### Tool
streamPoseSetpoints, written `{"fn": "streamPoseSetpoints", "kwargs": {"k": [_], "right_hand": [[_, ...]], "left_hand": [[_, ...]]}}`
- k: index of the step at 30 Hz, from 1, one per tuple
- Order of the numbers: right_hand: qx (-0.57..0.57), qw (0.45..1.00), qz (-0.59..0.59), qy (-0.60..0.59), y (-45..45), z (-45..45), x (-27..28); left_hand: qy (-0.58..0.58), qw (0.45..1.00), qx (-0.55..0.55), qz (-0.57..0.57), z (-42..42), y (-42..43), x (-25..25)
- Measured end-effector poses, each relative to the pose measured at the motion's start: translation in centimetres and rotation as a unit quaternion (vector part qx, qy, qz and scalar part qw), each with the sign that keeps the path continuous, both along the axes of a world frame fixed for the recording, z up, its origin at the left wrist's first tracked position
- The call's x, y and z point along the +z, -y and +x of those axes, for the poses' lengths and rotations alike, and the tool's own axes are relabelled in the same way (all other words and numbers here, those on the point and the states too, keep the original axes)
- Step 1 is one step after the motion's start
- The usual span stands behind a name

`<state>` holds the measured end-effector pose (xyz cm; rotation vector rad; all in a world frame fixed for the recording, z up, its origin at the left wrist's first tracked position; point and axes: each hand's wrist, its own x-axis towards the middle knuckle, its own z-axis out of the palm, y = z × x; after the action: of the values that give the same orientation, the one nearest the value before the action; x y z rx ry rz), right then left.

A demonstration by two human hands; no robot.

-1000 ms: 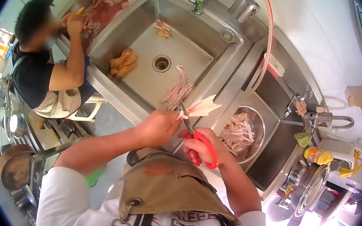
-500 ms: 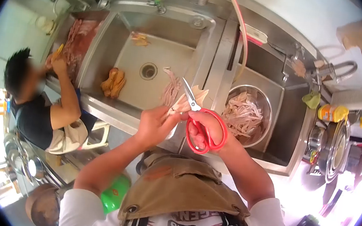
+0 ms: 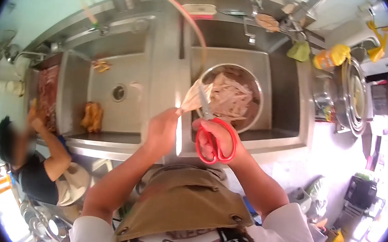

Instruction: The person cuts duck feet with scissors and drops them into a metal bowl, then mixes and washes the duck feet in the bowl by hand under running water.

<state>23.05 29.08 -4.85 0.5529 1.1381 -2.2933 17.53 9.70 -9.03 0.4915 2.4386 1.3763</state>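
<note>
My left hand (image 3: 162,128) pinches one end of a pale, flat strip of meat (image 3: 193,97) over the divider between the two sinks. Red-handled scissors (image 3: 221,143) are in my right hand (image 3: 213,137), fingers wrapped through the handles. The metal blades point up, against the strip's right side; whether they are parted is hard to tell. Just beyond and to the right, a round metal bowl (image 3: 257,87) in the right sink holds many pale strips (image 3: 232,98).
In the left sink (image 3: 130,74) lie yellow pieces (image 3: 92,117) and a smaller yellow pile (image 3: 101,66). A co-worker (image 3: 42,166) sits at the far left by a basin of reddish meat (image 3: 48,91). A hose (image 3: 186,14) arches over the sinks.
The view and both hands have swung right, from the left sink to beside the bowl. The strip and scissors came along. The pale strips in the left sink are no longer seen.
</note>
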Motion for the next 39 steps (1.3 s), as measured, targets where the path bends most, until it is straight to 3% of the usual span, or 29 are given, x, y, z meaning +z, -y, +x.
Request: {"fn": "streamPoseSetpoints", "kwargs": {"k": [1, 2, 4, 7, 10, 11, 12, 14, 18, 19, 22, 25, 28, 31, 34, 36, 39], "right_hand": [[-0.040, 0.998, 0.018, 0.052, -1.3, 1.0, -0.1], [-0.074, 0.994, 0.032, 0.078, -2.6, 1.9, -0.6], [-0.130, 0.982, 0.050, 0.129, -4.8, 3.8, -2.3], [-0.182, 0.959, 0.080, 0.199, -6.0, 5.5, -4.8], [-0.160, 0.959, 0.066, 0.225, -4.6, 5.0, -6.6], [-0.150, 0.960, 0.081, 0.223, -3.1, 4.1, -6.0], [-0.142, 0.959, 0.103, 0.221, -2.0, 3.2, -5.6], [-0.102, 0.963, 0.126, 0.213, -0.8, 2.0, -6.2], [-0.045, 0.948, 0.217, 0.226, 2.3, -1.5, -4.6], [-0.046, 0.946, 0.218, 0.235, 2.8, -2.3, -4.4], [-0.054, 0.935, 0.250, 0.244, 3.4, -3.7, -4.5], [-0.050, 0.916, 0.281, 0.282, 4.4, -5.2, -4.1], [-0.040, 0.914, 0.289, 0.281, 5.7, -5.8, -4.0], [-0.035, 0.907, 0.319, 0.274, 7.5, -6.3, -3.9], [0.024, 0.930, 0.291, 0.222, 6.2, -5.3, -4.5], [0.109, 0.933, 0.316, 0.137, 6.4, -5.2, -4.0], [0.182, 0.934, 0.295, 0.086, 7.3, -5.7, -2.3]], "left_hand": [[0.060, 0.998, -0.006, -0.009, -0.6, -1.9, -0.4], [-0.150, 0.988, -0.021, 0.018, -0.9, -3.6, -3.3], [-0.205, 0.979, 0.013, -0.004, -1.8, -4.7, -4.3], [-0.142, 0.987, 0.063, 0.043, -4.2, 0.5, -4.5], [-0.077, 0.986, 0.141, -0.046, -7.2, 9.8, -8.6], [-0.025, 0.973, 0.214, -0.084, -8.2, 12.2, -10.7], [-0.029, 0.963, 0.148, -0.223, -9.3, 15.2, -14.5], [-0.020, 0.886, -0.002, -0.463, -11.5, 20.2, -22.1], [0.114, 0.895, 0.034, -0.430, -15.1, 21.3, -26.1], [0.104, 0.891, 0.088, -0.432, -16.5, 20.8, -25.1], [-0.157, 0.909, 0.116, -0.368, -19.0, 20.9, -34.0], [-0.056, 0.901, 0.030, -0.429, -21.2, 21.2, -37.3], [0.009, 0.889, 0.027, -0.458, -20.6, 22.0, -37.0], [0.145, 0.890, 0.064, -0.427, -18.3, 22.8, -37.0], [0.206, 0.886, 0.189, -0.369, -15.2, 23.8, -38.5], [0.215, 0.918, 0.100, -0.318, -13.9, 25.2, -39.1], [0.171, 0.941, 0.145, -0.254, -12.6, 25.4, -34.2]]}}
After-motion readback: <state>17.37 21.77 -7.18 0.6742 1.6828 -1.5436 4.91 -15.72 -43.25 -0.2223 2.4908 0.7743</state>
